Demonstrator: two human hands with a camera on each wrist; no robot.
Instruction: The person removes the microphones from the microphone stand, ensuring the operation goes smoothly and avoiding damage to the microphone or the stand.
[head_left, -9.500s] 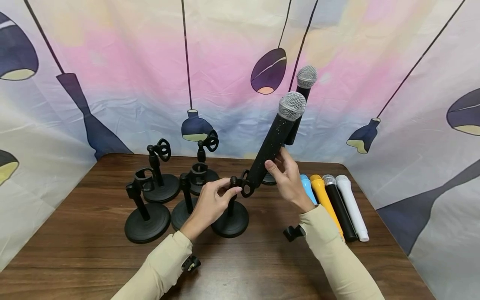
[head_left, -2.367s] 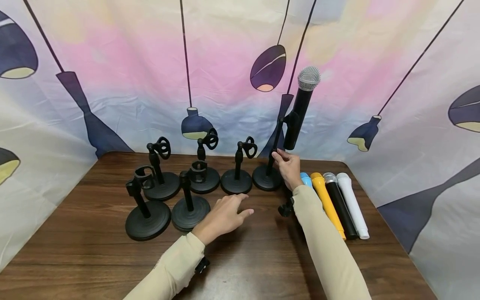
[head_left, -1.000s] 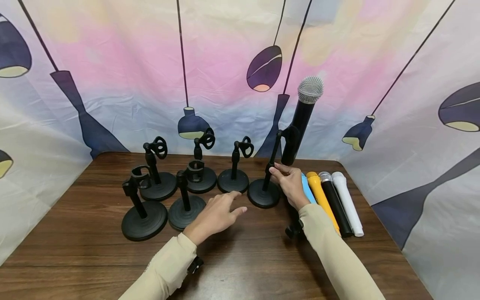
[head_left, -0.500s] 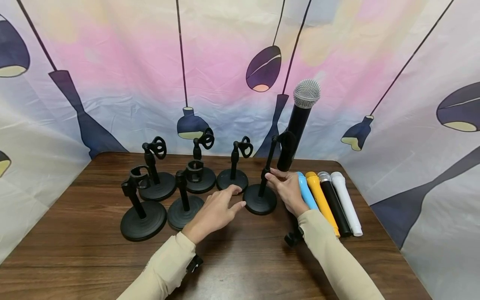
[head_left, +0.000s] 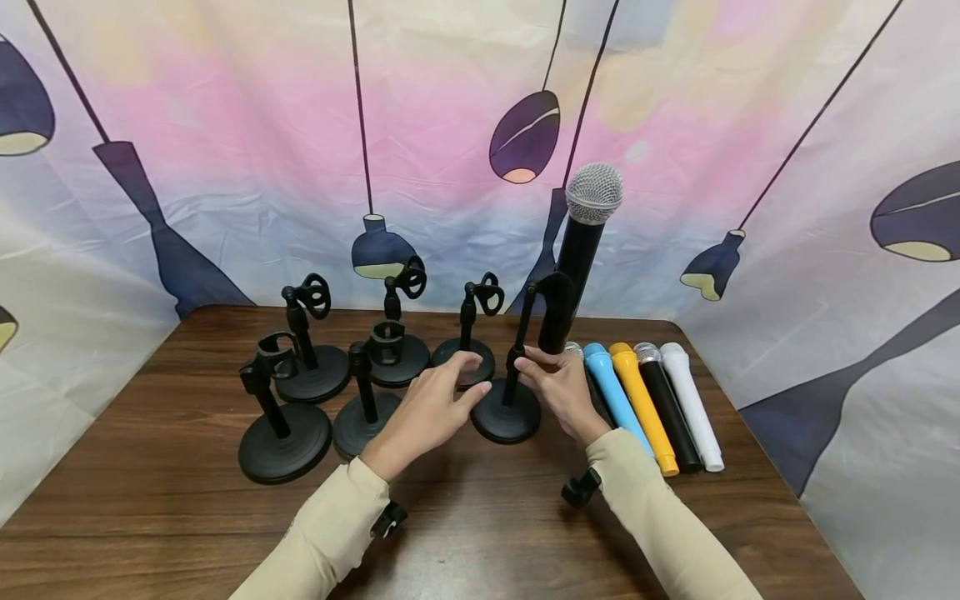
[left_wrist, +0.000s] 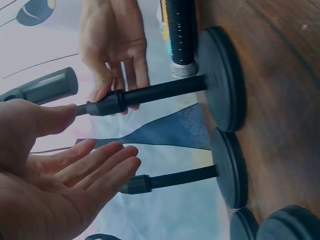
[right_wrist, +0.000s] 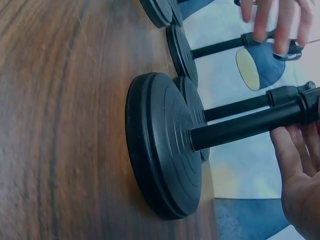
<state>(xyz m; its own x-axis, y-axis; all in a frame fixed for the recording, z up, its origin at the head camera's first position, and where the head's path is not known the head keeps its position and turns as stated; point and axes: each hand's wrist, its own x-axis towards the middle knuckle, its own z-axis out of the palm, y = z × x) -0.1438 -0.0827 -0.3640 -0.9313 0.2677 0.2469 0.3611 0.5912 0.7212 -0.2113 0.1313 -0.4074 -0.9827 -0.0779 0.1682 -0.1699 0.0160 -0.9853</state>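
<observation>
Just right of the frame's centre in the head view, the loaded stand (head_left: 508, 392) sat on the wooden table (head_left: 480, 517), its black microphone (head_left: 577, 250) clipped high and leaning toward the upper right. The right hand (head_left: 558, 392) held the thin post at its collar, fingers (right_wrist: 295, 150) curled lightly round it, while the left hand (head_left: 435, 404) hovered just beside the post with fingers straight and spread, gripping nothing. The round base (right_wrist: 160, 145) looked thick and heavy, probably enough to keep the stand planted, but the tall microphone above it likely made the whole thing top-heavy and prone to tipping if pushed near the clip. The post seemed stiff and smooth, so a grip low on the collar or on the base itself would be steadier. Five empty stands (head_left: 315, 392) stood at centre left; spare microphones (head_left: 652, 404) lay side by side at right.
</observation>
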